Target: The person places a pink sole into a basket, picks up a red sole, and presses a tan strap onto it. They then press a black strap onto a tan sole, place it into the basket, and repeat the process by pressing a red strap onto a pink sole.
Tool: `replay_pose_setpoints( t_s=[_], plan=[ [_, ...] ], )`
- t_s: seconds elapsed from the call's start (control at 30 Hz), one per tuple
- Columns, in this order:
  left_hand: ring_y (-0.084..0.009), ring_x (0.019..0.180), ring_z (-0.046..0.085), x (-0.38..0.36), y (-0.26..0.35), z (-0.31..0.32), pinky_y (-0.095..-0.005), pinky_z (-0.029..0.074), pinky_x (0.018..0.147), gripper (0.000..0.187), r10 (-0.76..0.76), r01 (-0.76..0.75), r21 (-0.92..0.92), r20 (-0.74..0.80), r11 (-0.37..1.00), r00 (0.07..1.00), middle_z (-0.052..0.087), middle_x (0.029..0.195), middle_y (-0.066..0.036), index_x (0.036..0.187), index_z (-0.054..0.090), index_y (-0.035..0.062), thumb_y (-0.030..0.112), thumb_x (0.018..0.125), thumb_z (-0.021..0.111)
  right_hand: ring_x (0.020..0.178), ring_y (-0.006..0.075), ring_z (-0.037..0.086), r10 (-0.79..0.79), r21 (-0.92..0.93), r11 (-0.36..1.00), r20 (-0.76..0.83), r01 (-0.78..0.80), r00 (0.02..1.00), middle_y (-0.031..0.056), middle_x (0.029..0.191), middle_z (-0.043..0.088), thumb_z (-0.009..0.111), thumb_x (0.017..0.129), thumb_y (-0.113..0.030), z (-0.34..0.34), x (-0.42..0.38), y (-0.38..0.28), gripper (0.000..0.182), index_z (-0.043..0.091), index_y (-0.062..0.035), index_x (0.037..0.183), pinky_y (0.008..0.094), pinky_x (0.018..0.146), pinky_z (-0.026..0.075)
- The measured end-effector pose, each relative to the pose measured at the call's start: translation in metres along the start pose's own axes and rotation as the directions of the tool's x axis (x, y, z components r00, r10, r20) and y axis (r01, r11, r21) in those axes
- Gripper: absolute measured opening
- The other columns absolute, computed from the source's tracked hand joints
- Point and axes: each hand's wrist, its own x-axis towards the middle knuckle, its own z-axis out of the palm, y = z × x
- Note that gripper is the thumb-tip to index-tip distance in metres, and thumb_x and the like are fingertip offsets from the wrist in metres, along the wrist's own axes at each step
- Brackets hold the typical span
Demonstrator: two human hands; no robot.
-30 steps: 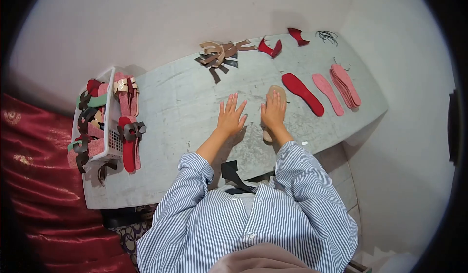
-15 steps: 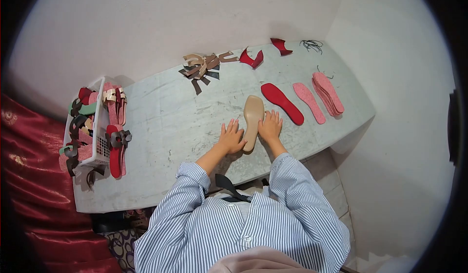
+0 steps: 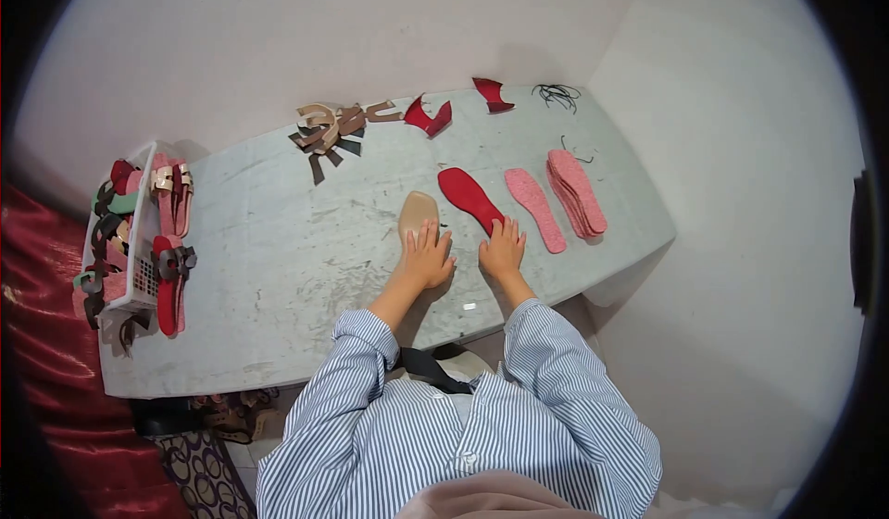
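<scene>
A beige shoe sole [image 3: 419, 208] lies on the table, its wide toe end pointing away from me. My left hand [image 3: 426, 254] rests palm down over its lower part with the fingers stretched out, hiding the heel end. Just to the right is a red insole [image 3: 467, 195], lying at a slant. The fingers of my right hand [image 3: 502, 252] are apart and lie over its lower end, covering that part. Neither hand is closed around anything. A single pink speckled insole [image 3: 535, 210] lies to the right of the red one.
Pink insoles [image 3: 576, 195] are stacked at the right. Strap pieces [image 3: 324, 135], two red uppers [image 3: 428, 119] and black cords [image 3: 557, 96] lie along the back. A white basket [image 3: 143, 232] of sandal parts stands at the left, finished-looking sandals [image 3: 169, 283] beside it. Walls bound the back and right.
My right hand has left the beige sole's side and now touches the red insole's lower end. My left hand has moved onto the beige sole. Table items appear shifted left in view.
</scene>
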Motion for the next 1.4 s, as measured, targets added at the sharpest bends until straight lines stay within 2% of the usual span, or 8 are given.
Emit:
replay_pose_setpoints(
  t_s=[0.5, 0.57, 0.67, 0.93, 1.13, 1.2, 1.33, 1.4],
  plan=[
    [-0.0349, 0.129, 0.013, 0.014, 0.054, 0.048, -0.0542, 0.010, 0.101, 0.055, -0.088, 0.087, -0.035, -0.051, 0.996, 0.995, 0.023, 0.137, -0.018, 0.128, 0.035, 0.0103, 0.036, 0.080, 0.046, 0.112, 0.0285, 0.042, -0.228, 0.200, 0.958, 0.096, 0.205, 0.969, 0.0158, 0.120, 0.045, 0.062, 0.069, -0.031, -0.006, 0.026, 0.040, 0.061, 0.039, -0.0042, 0.119, 0.0485, 0.095, 0.027],
    [-0.0358, 0.128, 0.015, 0.009, 0.056, 0.049, -0.0526, 0.013, 0.101, 0.054, -0.095, 0.088, -0.113, -0.060, 0.990, 0.994, 0.024, 0.136, -0.019, 0.127, 0.036, 0.0092, 0.035, 0.081, 0.046, 0.102, 0.0327, 0.050, 0.031, 0.274, 0.959, 0.142, -0.070, 0.989, 0.0207, 0.110, 0.052, 0.063, 0.068, -0.034, -0.008, 0.027, 0.029, 0.061, 0.042, -0.0007, 0.114, 0.0440, 0.087, 0.037],
    [-0.0365, 0.127, 0.017, 0.002, 0.055, 0.050, -0.0519, 0.016, 0.101, 0.052, -0.094, 0.083, -0.146, -0.069, 0.986, 0.993, 0.027, 0.134, -0.019, 0.126, 0.036, 0.0086, 0.034, 0.082, 0.045, 0.093, 0.0372, 0.055, 0.138, 0.391, 0.883, 0.310, -0.258, 0.941, 0.0247, 0.099, 0.056, 0.063, 0.066, -0.038, -0.008, 0.037, 0.020, 0.061, 0.045, 0.0035, 0.107, 0.0418, 0.078, 0.043],
    [-0.0359, 0.121, 0.030, 0.003, 0.050, 0.028, -0.0421, 0.026, 0.099, 0.046, -0.142, 0.058, -0.351, -0.220, 0.935, 0.965, 0.042, 0.123, -0.020, 0.120, 0.042, -0.0005, 0.029, 0.084, 0.045, 0.090, 0.0359, 0.057, 0.316, 0.567, 0.704, 0.291, -0.428, 0.903, 0.0250, 0.094, 0.058, 0.062, 0.067, -0.042, 0.014, 0.034, 0.004, 0.060, 0.049, 0.0067, 0.100, 0.0395, 0.078, 0.043],
    [-0.0297, 0.102, 0.050, 0.018, 0.037, 0.021, -0.0336, 0.038, 0.088, 0.046, -0.285, 0.046, -0.779, -0.173, 0.625, 0.943, 0.053, 0.109, -0.020, 0.120, 0.041, -0.0039, 0.030, 0.089, 0.039, 0.081, 0.0314, 0.060, 0.180, 0.773, 0.597, 0.131, -0.214, 0.975, 0.0213, 0.085, 0.061, 0.056, 0.076, -0.039, 0.006, 0.024, -0.016, 0.046, 0.055, 0.0041, 0.093, 0.0360, 0.072, 0.045],
    [-0.0212, 0.096, 0.052, 0.021, 0.035, 0.013, -0.0304, 0.040, 0.084, 0.047, -0.365, 0.017, -0.965, -0.082, 0.261, 0.927, 0.054, 0.105, -0.016, 0.120, 0.041, -0.0044, 0.032, 0.091, 0.035, 0.077, 0.0304, 0.060, 0.181, 0.826, 0.538, 0.082, -0.169, 0.980, 0.0209, 0.082, 0.061, 0.052, 0.081, -0.034, 0.008, 0.023, -0.028, 0.039, 0.055, 0.0035, 0.091, 0.0357, 0.070, 0.045],
    [-0.0137, 0.087, 0.055, 0.018, 0.024, -0.007, -0.0234, 0.043, 0.077, 0.034, -0.396, -0.057, -0.997, -0.075, 0.056, 0.915, 0.058, 0.096, -0.010, 0.114, 0.044, -0.0057, 0.016, 0.088, 0.047, 0.077, 0.0335, 0.060, 0.113, 0.791, 0.603, 0.044, -0.104, 0.993, 0.0225, 0.082, 0.061, 0.045, 0.084, -0.028, 0.009, 0.012, -0.051, 0.033, 0.055, 0.0027, 0.092, 0.0382, 0.069, 0.045],
    [-0.0130, 0.086, 0.055, 0.007, 0.012, -0.015, -0.0227, 0.043, 0.076, 0.031, -0.381, -0.052, -0.995, -0.080, 0.083, 0.921, 0.059, 0.096, -0.010, 0.111, 0.046, -0.0059, 0.011, 0.086, 0.049, 0.078, 0.0354, 0.059, 0.099, 0.797, 0.597, 0.036, -0.088, 0.994, 0.0238, 0.081, 0.060, 0.045, 0.084, -0.027, 0.012, 0.006, -0.066, 0.033, 0.055, 0.0025, 0.092, 0.0393, 0.069, 0.045]
  ],
)
